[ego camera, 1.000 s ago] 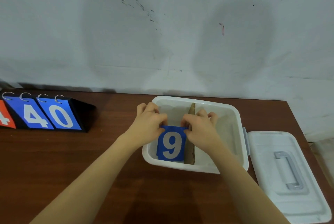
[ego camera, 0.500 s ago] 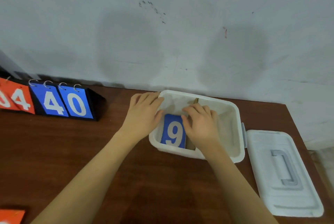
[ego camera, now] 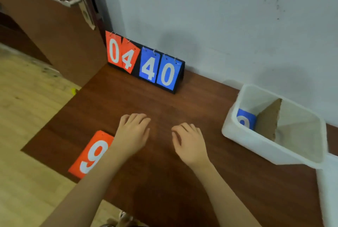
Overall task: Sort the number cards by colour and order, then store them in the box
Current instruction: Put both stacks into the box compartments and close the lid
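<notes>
A: Where are your hands sitting just now?

B: Both are hovering palm-down over the bare wood of the table (ego camera: 146,181), to the left of the white box (ego camera: 265,146). Your left hand (ego camera: 132,132) is lying open with its fingers spread, gripping nothing. Your right hand (ego camera: 189,141) is also empty, its fingers loosely curled.

A: And the cards?

B: The blue card (ego camera: 245,120) is standing inside the box, in the compartment left of the cardboard divider (ego camera: 268,118), with only part of its white digit showing. The orange 9 card (ego camera: 91,153) is lying flat on the table well to the left of the box, near the table's left edge, and your left forearm is crossing over its right side.

A: Anything else?

B: The flip scoreboard (ego camera: 146,64) is standing against the wall, left of the box and farther back, reading 04 in orange and 40 in blue.
</notes>
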{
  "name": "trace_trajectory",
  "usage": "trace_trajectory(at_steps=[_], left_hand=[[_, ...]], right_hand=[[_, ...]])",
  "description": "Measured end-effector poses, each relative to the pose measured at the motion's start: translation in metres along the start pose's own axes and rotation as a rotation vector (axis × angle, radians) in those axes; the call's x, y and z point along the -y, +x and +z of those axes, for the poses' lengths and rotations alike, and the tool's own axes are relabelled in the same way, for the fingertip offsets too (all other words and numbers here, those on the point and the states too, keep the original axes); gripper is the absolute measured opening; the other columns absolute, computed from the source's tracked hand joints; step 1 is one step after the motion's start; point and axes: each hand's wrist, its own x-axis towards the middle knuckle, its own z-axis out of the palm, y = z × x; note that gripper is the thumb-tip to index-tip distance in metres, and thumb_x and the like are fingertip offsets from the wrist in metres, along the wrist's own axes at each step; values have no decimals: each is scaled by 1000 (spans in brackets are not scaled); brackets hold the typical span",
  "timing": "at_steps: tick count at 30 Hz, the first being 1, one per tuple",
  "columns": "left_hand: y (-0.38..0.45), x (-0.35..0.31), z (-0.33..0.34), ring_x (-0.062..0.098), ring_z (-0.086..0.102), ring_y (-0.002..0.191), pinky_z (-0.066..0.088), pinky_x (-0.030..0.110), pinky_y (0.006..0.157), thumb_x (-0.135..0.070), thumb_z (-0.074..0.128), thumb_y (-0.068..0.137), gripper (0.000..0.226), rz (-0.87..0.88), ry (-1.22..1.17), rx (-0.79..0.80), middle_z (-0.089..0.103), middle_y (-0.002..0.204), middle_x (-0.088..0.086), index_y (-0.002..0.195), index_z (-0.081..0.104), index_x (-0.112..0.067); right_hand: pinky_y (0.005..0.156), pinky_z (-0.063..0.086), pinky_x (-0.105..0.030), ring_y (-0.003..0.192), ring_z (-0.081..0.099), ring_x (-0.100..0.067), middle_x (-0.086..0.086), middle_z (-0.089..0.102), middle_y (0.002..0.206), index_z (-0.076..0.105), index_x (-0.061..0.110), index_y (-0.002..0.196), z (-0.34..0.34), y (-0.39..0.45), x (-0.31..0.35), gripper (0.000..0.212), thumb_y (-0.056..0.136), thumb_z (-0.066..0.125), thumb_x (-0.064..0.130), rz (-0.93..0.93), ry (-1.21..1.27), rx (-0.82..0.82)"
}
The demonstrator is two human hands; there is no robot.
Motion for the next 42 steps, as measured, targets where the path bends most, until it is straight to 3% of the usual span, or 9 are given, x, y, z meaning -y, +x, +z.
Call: trace_trajectory(at_steps=[4, 7, 10, 14, 19, 25, 30, 35, 42], left_hand=[[-46, 74, 18, 32, 59, 106, 45, 45, 86, -13, 72, 73, 35, -197, -69, 145, 64, 113, 11, 107, 66, -9], [-76, 116, 33, 33, 40, 126, 36, 47, 96, -29, 57, 86, 52, -379, -43, 338, 43, 137, 11, 133, 44, -13], [-89, 145, 43, 30, 35, 127, 37, 45, 98, -45, 52, 86, 69, -480, -14, 455, 33, 140, 11, 141, 25, -13], [-90, 162, 53, 27, 36, 123, 38, 39, 96, -51, 59, 81, 76, -432, -39, 489, 34, 133, 9, 138, 27, -13], [-92, 176, 60, 26, 38, 120, 36, 39, 95, -54, 61, 78, 75, -365, -150, 436, 37, 134, 7, 137, 30, -18], [-85, 191, 62, 31, 23, 131, 29, 47, 100, -53, 62, 76, 90, -250, -261, 500, 16, 151, -2, 145, 8, -30], [-71, 199, 56, 26, 21, 133, 21, 46, 106, -49, 61, 79, 76, -86, -236, 564, 22, 148, -4, 142, 21, -32], [-63, 197, 54, 17, 46, 117, 21, 33, 100, -25, 48, 92, 38, -13, -403, 354, 52, 122, 1, 130, 46, -24], [-49, 164, 63, 14, 52, 104, 25, 26, 90, -16, 49, 92, 35, -24, -520, 295, 57, 112, 1, 126, 54, -22]], right_hand=[[86, 36, -30, 100, 53, -18, 6, 61, 106, 62, 23, 108, 65, 9, 47, 25, 93, 43, 30, 62, 91, 140], [85, 38, -33, 102, 53, -21, 2, 60, 110, 60, 21, 114, 106, 13, 78, 29, 92, 46, 34, 109, 116, 204], [89, 38, -37, 108, 50, -24, -1, 56, 119, 56, 21, 124, 142, 21, 109, 37, 92, 49, 37, 179, 136, 269], [87, 35, -36, 106, 46, -23, 1, 52, 117, 58, 26, 122, 170, 35, 136, 35, 90, 53, 38, 346, 191, 210], [93, 27, -38, 109, 37, -23, 1, 42, 119, 55, 31, 113, 189, 38, 155, 31, 82, 59, 33, 404, 136, 237], [99, 19, -39, 112, 38, -20, 5, 46, 112, 40, 33, 94, 189, 45, 164, 28, 79, 57, 18, 440, 190, 248], [93, 22, -30, 98, 44, -10, 13, 45, 95, 40, 32, 91, 187, 41, 162, 27, 81, 55, 11, 393, 299, 222], [85, 28, -16, 94, 44, 5, 18, 48, 101, 46, 38, 97, 177, 32, 151, 28, 85, 54, 14, 344, 485, 116], [96, 42, -34, 101, 49, -4, 14, 48, 109, 56, 28, 113, 165, 10, 114, 25, 91, 54, 16, 507, 484, 43]])
